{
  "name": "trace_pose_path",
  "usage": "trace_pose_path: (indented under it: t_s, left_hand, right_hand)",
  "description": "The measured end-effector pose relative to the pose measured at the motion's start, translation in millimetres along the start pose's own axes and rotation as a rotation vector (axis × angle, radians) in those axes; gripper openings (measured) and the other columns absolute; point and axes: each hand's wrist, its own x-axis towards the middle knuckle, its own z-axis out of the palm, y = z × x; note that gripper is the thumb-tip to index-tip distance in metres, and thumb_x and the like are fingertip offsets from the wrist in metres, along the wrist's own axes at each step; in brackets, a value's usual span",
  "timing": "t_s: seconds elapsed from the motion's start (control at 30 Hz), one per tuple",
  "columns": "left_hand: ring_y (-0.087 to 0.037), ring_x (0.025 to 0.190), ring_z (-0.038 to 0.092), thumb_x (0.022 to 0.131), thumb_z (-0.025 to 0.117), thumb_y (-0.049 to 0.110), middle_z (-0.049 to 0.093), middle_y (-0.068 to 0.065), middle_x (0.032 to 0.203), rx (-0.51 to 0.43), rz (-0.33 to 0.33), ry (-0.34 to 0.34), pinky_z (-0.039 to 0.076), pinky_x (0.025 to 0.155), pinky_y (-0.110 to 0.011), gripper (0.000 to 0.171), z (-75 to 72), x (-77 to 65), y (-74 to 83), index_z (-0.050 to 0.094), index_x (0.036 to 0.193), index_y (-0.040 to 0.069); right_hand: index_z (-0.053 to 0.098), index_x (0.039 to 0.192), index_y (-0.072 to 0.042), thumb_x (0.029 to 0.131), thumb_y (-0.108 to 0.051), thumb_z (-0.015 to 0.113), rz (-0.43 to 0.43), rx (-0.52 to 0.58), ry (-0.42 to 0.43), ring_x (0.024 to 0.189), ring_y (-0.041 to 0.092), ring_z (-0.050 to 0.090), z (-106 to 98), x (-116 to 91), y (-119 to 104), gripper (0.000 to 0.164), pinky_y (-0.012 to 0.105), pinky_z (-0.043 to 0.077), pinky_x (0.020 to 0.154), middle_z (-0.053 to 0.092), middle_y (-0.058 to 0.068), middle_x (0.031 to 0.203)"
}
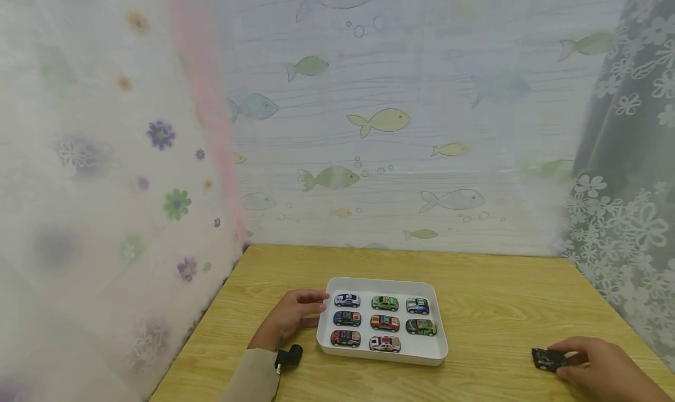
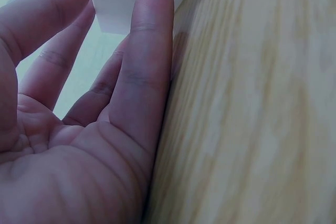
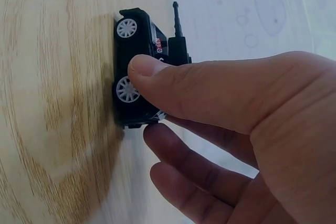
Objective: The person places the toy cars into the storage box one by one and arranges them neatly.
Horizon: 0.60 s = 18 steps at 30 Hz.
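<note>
My right hand (image 1: 598, 364) pinches a black toy car (image 3: 137, 72) between thumb and fingers at the right side of the table. White spoked wheels and a gun-like barrel on its roof show in the right wrist view; its wheels are close to the tabletop. At the left side of a white tray (image 1: 387, 358), my left hand (image 1: 292, 315) has its fingers extended, the tips right at the rim. The left wrist view has these fingers (image 2: 142, 61) lightly bent against the tray's outer wall. Inside the tray, several small colourful toy cars (image 1: 385, 323) stand in rows.
The wood-grain table (image 1: 490, 314) ends at a fish-print curtain (image 1: 401, 156) behind. A flower-print curtain (image 1: 105, 214) hangs along its left edge, and a lace-patterned one (image 1: 633, 214) on the right. A black device (image 1: 289, 355) sits at the left wrist.
</note>
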Motion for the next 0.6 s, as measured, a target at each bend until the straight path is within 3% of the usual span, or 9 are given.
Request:
trace_pose_path:
  t_s: [0.4,0.6]
  left_hand:
    - [-0.024,0.108,0.061,0.085,0.072,0.016,0.058,-0.012,0.127,-0.004,0.002,-0.002,0.056,0.085,-0.042,0.041,-1.2,1.3,-2.0,0.062,0.123,0.004]
    - [-0.024,0.108,0.061,0.086,0.071,0.014,0.058,-0.013,0.127,-0.006,-0.002,-0.005,0.056,0.085,-0.042,0.039,-1.1,0.4,-0.5,0.062,0.123,0.004]
  right_hand:
    - [0.067,0.114,-0.009,0.07,-0.039,0.081,0.024,-0.024,0.033,0.084,0.021,0.065,3.3,4.4,-7.9,0.055,0.039,0.055,0.067,0.067,0.01,0.107]
    - [0.069,0.109,-0.011,0.073,-0.041,0.079,-0.035,-0.028,0.069,0.083,0.019,0.066,3.0,4.9,-21.5,0.048,0.037,0.056,0.066,0.068,0.01,0.107]
